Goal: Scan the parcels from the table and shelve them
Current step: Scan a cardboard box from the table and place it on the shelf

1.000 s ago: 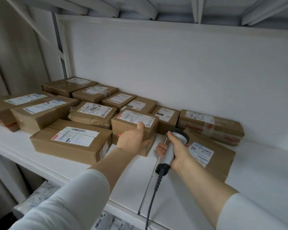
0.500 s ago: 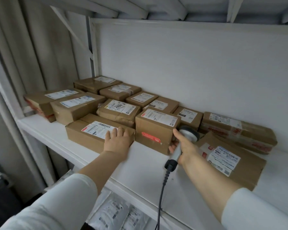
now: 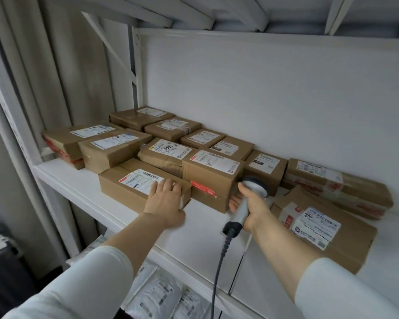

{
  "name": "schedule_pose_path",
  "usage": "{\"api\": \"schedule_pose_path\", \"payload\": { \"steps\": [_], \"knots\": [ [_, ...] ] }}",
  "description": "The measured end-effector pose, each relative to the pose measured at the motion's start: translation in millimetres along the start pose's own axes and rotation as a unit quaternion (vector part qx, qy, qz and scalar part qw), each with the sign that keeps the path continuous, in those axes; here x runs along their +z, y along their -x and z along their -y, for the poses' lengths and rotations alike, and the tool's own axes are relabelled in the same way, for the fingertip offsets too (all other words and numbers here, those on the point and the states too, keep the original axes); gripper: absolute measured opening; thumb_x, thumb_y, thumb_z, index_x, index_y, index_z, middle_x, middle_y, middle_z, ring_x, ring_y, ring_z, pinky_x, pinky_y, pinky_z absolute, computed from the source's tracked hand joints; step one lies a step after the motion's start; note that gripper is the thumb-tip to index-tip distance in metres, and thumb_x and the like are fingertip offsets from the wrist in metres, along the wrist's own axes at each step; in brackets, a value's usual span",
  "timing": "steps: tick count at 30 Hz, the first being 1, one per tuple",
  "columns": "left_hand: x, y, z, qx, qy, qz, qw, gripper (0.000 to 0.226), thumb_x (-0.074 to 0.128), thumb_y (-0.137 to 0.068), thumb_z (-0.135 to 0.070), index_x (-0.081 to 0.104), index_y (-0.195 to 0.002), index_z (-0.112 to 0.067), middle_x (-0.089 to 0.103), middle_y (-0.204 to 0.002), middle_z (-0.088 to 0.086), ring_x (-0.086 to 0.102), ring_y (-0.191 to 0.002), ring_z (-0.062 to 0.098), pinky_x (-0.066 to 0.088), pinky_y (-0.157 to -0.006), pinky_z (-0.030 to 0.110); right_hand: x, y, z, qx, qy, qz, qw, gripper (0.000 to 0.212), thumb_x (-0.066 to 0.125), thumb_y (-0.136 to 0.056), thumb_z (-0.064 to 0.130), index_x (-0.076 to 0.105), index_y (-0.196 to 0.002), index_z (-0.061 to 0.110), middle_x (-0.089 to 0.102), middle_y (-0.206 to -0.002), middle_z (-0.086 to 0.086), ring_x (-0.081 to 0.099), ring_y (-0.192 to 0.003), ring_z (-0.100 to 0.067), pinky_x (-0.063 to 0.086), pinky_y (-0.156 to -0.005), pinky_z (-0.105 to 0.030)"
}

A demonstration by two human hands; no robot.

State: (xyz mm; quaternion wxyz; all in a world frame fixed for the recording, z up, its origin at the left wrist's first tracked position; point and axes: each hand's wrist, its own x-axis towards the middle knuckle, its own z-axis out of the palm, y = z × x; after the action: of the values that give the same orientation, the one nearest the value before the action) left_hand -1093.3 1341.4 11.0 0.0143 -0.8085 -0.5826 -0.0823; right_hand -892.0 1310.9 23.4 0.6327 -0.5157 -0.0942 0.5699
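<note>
The white shelf (image 3: 78, 178) already carries about a dozen brown parcels (image 3: 171, 130), laid in rows from the far left to the right, so I judge that a good part of the work is done. Where the unscanned ones wait is not in view, so I cannot tell how many are left. The tall parcel (image 3: 213, 178) with the red sticker stands near the front edge, in the middle. It looks to be the one in hand: it is on the shelf, but perhaps not yet pushed straight. Just left of it lies a flat parcel (image 3: 129, 187). The left hand (image 3: 166, 201) rests flat on its near right corner, with the fingers (image 3: 161, 184) straight. The right hand (image 3: 253, 207) grips the scanner (image 3: 255, 183), curled round the handle, and its fingertips touch the tall parcel's near right corner.
</note>
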Motion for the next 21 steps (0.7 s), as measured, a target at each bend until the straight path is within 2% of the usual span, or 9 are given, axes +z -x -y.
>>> {"api": "schedule_pose_path", "payload": {
  "steps": [2, 5, 7, 10, 12, 16, 18, 21],
  "knots": [
    [-2.3, 3.9, -8.7, -0.006, -0.007, -0.037, 0.999, 0.074, 0.055, -0.084, -0.039, 0.024, -0.148, -0.017, 0.023, -0.153, 0.009, 0.013, -0.145, 0.028, -0.002, -0.119, 0.045, -5.9, 4.3, 1.0, 0.012, 0.005, 0.013, 1.000, 0.046, 0.073, -0.085, 0.025, 0.059, -0.123, 0.004, 0.067, -0.116, -0.018, 0.066, -0.088, -0.025, 0.054, -0.068, -0.034],
    [-5.0, 11.7, -29.5, 0.017, 0.001, -0.088, 0.996, 0.074, 0.054, -0.084, -0.039, 0.025, -0.148, -0.016, 0.025, -0.152, 0.011, 0.015, -0.144, 0.028, -0.002, -0.119, 0.045, -19.6, 17.8, 1.5, 0.030, -0.001, -0.001, 1.000, 0.045, 0.074, -0.083, 0.031, 0.059, -0.117, 0.005, 0.065, -0.114, -0.020, 0.064, -0.092, -0.028, 0.054, -0.088, -0.040],
    [-6.4, 19.6, -50.4, 0.046, 0.011, -0.110, 0.993, 0.071, 0.058, -0.082, -0.035, 0.033, -0.144, -0.014, 0.033, -0.147, 0.013, 0.024, -0.140, 0.030, 0.001, -0.119, 0.044, -35.6, 31.5, 4.7, 0.036, 0.003, -0.009, 0.999, 0.042, 0.073, -0.083, 0.034, 0.057, -0.112, 0.008, 0.065, -0.110, -0.020, 0.065, -0.092, -0.029, 0.054, -0.084, -0.041],
    [-9.2, 34.0, -89.9, 0.098, 0.030, -0.127, 0.987, 0.063, 0.062, -0.077, -0.027, 0.046, -0.136, -0.012, 0.043, -0.135, 0.013, 0.036, -0.129, 0.033, 0.014, -0.117, 0.041, -68.6, 59.2, 12.3, 0.034, 0.010, -0.012, 0.999, 0.032, 0.071, -0.085, 0.034, 0.056, -0.097, 0.009, 0.067, -0.092, -0.019, 0.065, -0.078, -0.026, 0.053, -0.076, -0.037],
    [-11.8, 43.6, -120.7, 0.133, 0.059, -0.110, 0.983, 0.061, 0.058, -0.081, -0.024, 0.044, -0.139, -0.014, 0.042, -0.135, 0.010, 0.036, -0.126, 0.030, 0.025, -0.110, 0.036, -95.5, 79.5, 20.4, 0.017, 0.020, -0.027, 0.999, 0.030, 0.072, -0.085, 0.033, 0.058, -0.096, 0.008, 0.068, -0.089, -0.019, 0.066, -0.078, -0.026, 0.054, -0.078, -0.037],
    [-11.5, 57.9, -191.0, 0.197, 0.099, -0.048, 0.974, 0.056, 0.050, -0.088, -0.019, 0.037, -0.143, -0.018, 0.037, -0.142, 0.002, 0.032, -0.130, 0.022, 0.035, -0.103, 0.031, -155.6, 122.4, 38.7, -0.014, 0.012, -0.049, 0.999, 0.025, 0.069, -0.088, 0.029, 0.062, -0.091, 0.006, 0.067, -0.082, -0.017, 0.064, -0.074, -0.025, 0.053, -0.078, -0.034],
    [-7.2, 63.9, -226.7, 0.229, 0.107, -0.014, 0.968, 0.056, 0.050, -0.090, -0.019, 0.035, -0.144, -0.017, 0.035, -0.146, 0.002, 0.028, -0.136, 0.021, 0.035, -0.107, 0.031, -186.1, 139.9, 47.3, -0.030, 0.004, -0.075, 0.997, 0.025, 0.070, -0.088, 0.028, 0.064, -0.094, 0.004, 0.068, -0.086, -0.019, 0.065, -0.074, -0.026, 0.053, -0.078, -0.034],
    [3.2, 70.7, -272.4, 0.269, 0.092, 0.043, 0.958, 0.065, 0.054, -0.093, -0.028, 0.026, -0.149, -0.012, 0.024, -0.155, 0.006, 0.016, -0.145, 0.022, 0.023, -0.117, 0.034, -226.3, 158.2, 56.9, -0.047, -0.004, -0.108, 0.993, 0.026, 0.071, -0.086, 0.028, 0.061, -0.094, 0.005, 0.069, -0.089, -0.020, 0.066, -0.074, -0.027, 0.054, -0.074, -0.035]
  ]
}}
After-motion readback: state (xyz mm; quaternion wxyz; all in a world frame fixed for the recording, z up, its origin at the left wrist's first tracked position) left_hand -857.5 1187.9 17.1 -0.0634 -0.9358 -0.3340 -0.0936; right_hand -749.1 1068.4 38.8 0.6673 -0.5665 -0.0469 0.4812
